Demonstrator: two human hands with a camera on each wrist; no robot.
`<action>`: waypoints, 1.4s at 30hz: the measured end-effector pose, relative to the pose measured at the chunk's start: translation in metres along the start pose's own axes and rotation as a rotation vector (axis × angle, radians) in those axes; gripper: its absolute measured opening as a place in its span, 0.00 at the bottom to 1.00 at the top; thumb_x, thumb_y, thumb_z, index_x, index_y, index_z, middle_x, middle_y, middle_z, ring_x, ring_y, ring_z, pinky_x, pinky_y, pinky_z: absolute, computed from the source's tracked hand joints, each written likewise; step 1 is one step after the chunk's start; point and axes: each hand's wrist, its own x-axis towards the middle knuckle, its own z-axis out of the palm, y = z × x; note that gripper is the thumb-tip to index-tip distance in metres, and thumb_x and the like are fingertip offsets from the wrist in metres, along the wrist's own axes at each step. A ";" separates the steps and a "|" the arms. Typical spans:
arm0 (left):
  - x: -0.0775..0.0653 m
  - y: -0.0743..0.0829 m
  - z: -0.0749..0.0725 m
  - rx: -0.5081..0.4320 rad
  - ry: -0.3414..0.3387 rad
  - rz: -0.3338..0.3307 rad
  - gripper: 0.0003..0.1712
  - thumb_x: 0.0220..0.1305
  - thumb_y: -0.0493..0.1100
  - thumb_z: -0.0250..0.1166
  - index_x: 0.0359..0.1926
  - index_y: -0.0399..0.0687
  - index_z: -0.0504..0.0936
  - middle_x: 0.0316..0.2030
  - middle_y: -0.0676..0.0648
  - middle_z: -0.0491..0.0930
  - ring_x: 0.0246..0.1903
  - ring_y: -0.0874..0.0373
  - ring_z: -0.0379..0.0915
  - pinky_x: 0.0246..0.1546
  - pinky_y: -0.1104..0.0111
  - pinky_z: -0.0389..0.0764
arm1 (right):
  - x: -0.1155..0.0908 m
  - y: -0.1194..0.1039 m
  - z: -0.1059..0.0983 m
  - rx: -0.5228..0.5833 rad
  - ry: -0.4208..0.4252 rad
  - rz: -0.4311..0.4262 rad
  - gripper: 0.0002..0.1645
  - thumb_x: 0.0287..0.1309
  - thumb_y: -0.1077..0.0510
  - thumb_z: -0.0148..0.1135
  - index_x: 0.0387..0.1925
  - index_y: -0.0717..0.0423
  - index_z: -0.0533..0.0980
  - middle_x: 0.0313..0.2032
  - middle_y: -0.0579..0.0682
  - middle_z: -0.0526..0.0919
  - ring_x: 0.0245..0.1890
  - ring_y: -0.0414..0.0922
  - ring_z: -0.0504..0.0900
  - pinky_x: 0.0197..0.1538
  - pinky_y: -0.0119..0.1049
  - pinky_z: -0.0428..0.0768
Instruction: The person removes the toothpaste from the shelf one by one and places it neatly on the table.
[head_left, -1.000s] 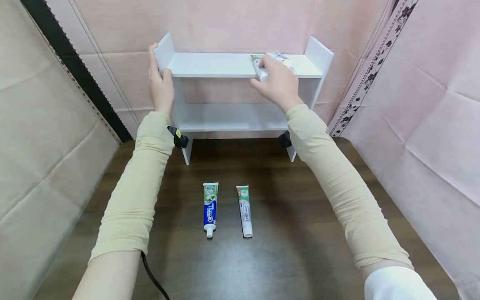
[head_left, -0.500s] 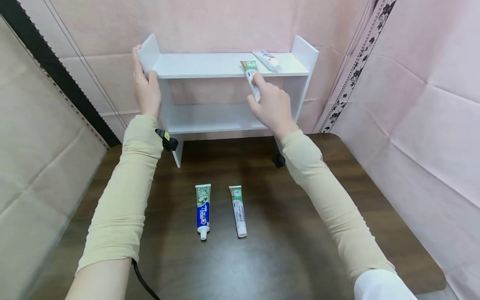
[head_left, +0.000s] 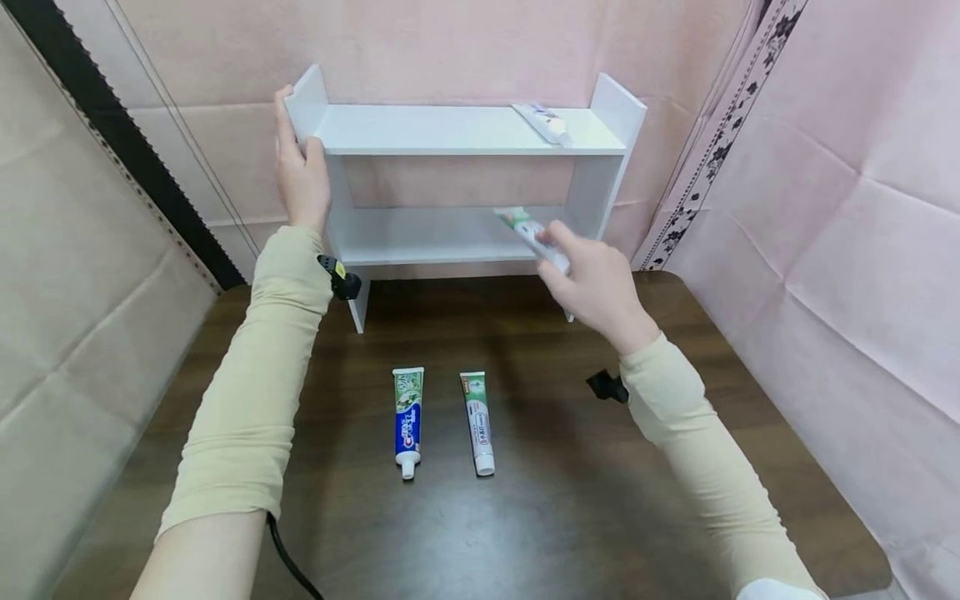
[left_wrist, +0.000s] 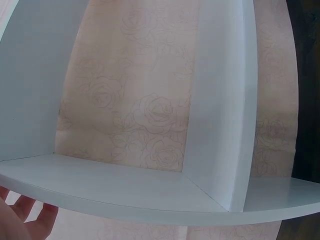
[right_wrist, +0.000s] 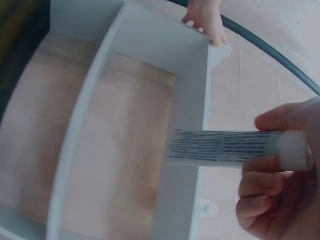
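Observation:
My left hand [head_left: 303,179] grips the upper left side panel of a white two-tier shelf [head_left: 427,132], its fingers behind the panel and thumb in front. In the left wrist view, fingers [left_wrist: 42,220] show at the panel's edge. My right hand [head_left: 592,279] pinches a white and green toothpaste tube [head_left: 534,236] by its cap end. The tube's flat end points up and left, overlapping the lower board in the head view. Printed lines cover the side of this tube [right_wrist: 220,145] facing the right wrist camera. Another white toothpaste tube [head_left: 543,123] lies on the top board's right end.
On the brown table [head_left: 540,517] lie a blue and green toothpaste tube [head_left: 408,421] and a slimmer green and white one [head_left: 477,422], side by side. Pale cloth walls [head_left: 465,50] stand behind and at both sides. A black cable [head_left: 288,562] hangs by my left forearm.
My right hand has lifted one toothpaste tube off the top board and brought it down and towards me. My left hand keeps its grip on the side panel.

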 end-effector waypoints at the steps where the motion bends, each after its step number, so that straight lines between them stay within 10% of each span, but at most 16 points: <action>1: 0.000 0.001 0.001 0.001 -0.003 -0.002 0.36 0.71 0.41 0.41 0.72 0.81 0.49 0.72 0.60 0.57 0.59 0.66 0.60 0.58 0.70 0.66 | -0.005 0.002 0.002 -0.008 -0.045 0.003 0.16 0.59 0.52 0.51 0.47 0.50 0.75 0.23 0.54 0.80 0.17 0.49 0.70 0.20 0.38 0.63; 11: 0.001 -0.002 0.003 -0.009 -0.010 0.002 0.36 0.71 0.41 0.40 0.74 0.79 0.47 0.73 0.63 0.54 0.63 0.65 0.59 0.60 0.71 0.63 | -0.047 0.040 0.065 -0.104 -0.620 0.006 0.08 0.62 0.49 0.55 0.35 0.44 0.78 0.25 0.42 0.81 0.23 0.41 0.74 0.25 0.36 0.69; 24: 0.005 0.001 0.001 0.015 -0.006 0.009 0.36 0.71 0.42 0.41 0.74 0.80 0.47 0.73 0.62 0.55 0.61 0.65 0.60 0.57 0.70 0.65 | -0.104 0.032 0.116 -0.113 -0.891 0.015 0.13 0.65 0.61 0.52 0.49 0.59 0.67 0.25 0.52 0.77 0.23 0.45 0.72 0.30 0.41 0.73; 34: 0.003 -0.001 -0.001 0.011 0.000 -0.008 0.36 0.71 0.42 0.41 0.73 0.82 0.47 0.73 0.61 0.55 0.60 0.65 0.60 0.57 0.68 0.67 | -0.060 0.040 0.085 -0.046 -0.788 -0.099 0.15 0.66 0.59 0.51 0.53 0.55 0.73 0.38 0.53 0.84 0.27 0.44 0.79 0.31 0.39 0.78; 38: 0.002 -0.001 0.000 0.016 -0.001 -0.001 0.36 0.71 0.42 0.41 0.73 0.82 0.48 0.73 0.60 0.56 0.59 0.65 0.61 0.55 0.68 0.68 | -0.007 0.034 0.040 -0.071 -0.567 -0.110 0.24 0.66 0.55 0.54 0.63 0.54 0.68 0.57 0.57 0.76 0.52 0.53 0.79 0.51 0.53 0.80; 42: 0.002 -0.003 0.000 0.016 0.006 0.004 0.35 0.71 0.43 0.41 0.73 0.82 0.48 0.72 0.59 0.57 0.60 0.65 0.61 0.55 0.68 0.68 | 0.058 0.024 -0.010 -0.112 -0.268 -0.016 0.32 0.67 0.55 0.52 0.70 0.54 0.60 0.60 0.62 0.70 0.55 0.57 0.73 0.52 0.55 0.78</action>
